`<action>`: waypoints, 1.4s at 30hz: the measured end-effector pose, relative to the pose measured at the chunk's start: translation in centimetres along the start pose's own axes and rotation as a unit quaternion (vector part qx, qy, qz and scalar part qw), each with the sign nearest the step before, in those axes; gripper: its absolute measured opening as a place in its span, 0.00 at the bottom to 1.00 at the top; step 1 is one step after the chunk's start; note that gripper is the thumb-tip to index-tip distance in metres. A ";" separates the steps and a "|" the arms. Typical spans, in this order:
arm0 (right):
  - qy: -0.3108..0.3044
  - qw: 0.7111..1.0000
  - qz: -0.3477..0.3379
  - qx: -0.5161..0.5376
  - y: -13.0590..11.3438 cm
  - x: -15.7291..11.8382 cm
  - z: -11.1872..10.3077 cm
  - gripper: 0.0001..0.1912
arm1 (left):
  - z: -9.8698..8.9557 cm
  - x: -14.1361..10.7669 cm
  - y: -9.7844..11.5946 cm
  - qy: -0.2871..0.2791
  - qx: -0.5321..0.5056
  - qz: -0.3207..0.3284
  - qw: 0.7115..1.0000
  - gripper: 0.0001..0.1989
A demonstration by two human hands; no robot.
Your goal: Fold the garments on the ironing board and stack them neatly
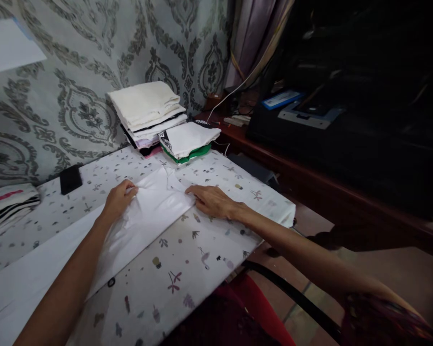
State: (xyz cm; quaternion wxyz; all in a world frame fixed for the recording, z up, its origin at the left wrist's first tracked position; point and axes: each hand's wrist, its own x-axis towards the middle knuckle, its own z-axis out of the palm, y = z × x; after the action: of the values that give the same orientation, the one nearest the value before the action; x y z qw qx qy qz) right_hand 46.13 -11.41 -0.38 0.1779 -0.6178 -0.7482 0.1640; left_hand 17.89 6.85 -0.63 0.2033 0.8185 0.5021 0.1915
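A white shirt (155, 197) lies in a long folded strip across the patterned tablecloth, running from the lower left towards the middle. Its neck end points towards the stacked clothes. My left hand (120, 201) pinches the upper edge of the cloth between thumb and fingers, and creases spread from there. On the opposite edge, near the neck end, my right hand (213, 201) grips the fabric with its fingertips. The lower part of the shirt passes partly behind my left forearm.
Folded clothes stand in a tall stack (144, 105) by the wall, beside a lower pile (189, 139). A black phone (70, 179) and more folded cloth (9, 206) lie at left. Right of the table (238, 240) is a dark wooden desk (310, 178); a chair's black armrest (292, 293) is below.
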 end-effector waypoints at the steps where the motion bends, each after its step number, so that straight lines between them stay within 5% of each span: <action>1: 0.001 1.000 0.005 0.017 0.1 -0.1 -0.1 0.20 | -0.3 0.1 -0.1 -0.012 0.010 -0.015 1.000 0.15; 9: 0.037 0.995 0.080 0.054 0.5 0.4 1.3 0.20 | -3.3 -0.4 -1.1 -0.121 -0.067 -0.138 0.981 0.24; 15: 0.067 0.997 0.030 -0.022 -1.1 1.3 1.3 0.21 | -2.6 -1.2 -1.5 -0.112 -0.120 -0.081 0.983 0.10; 20: 0.040 0.996 -0.047 0.062 -5.4 8.0 2.2 0.18 | -1.9 -1.6 -1.7 -0.070 -0.174 -0.019 0.982 0.07; 23: 0.006 0.978 0.035 0.207 -7.3 13.5 3.8 0.17 | -1.5 -1.9 -1.8 -0.060 -0.191 0.005 0.980 0.07; 27: -0.020 0.958 0.081 0.274 -7.8 17.8 5.7 0.12 | -1.4 -2.6 -1.8 -0.047 -0.186 0.022 0.981 0.07; 29: -0.013 0.952 0.083 0.295 -7.4 18.4 6.4 0.04 | -1.8 -3.2 -1.9 -0.060 -0.190 0.010 0.980 0.09; 34: 0.036 0.933 0.092 0.346 -7.2 18.2 7.3 0.10 | -3.1 -4.8 -3.4 -0.129 -0.241 -0.062 0.960 0.20; 38: 0.056 0.920 0.104 0.373 -7.8 18.2 8.0 0.10 | -3.4 -6.0 -4.7 -0.097 -0.236 -0.125 0.959 0.20; 42: 0.075 0.922 0.112 0.364 -7.9 18.6 8.8 0.11 | -3.3 -6.9 -4.6 -0.064 -0.151 -0.120 0.979 0.17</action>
State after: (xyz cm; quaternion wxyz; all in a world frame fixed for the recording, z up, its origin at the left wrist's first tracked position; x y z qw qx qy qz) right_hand 31.92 5.15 -3.26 0.4263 -0.6006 -0.5479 0.3968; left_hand 9.81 3.06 -1.00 0.3781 0.7227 0.5477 0.1864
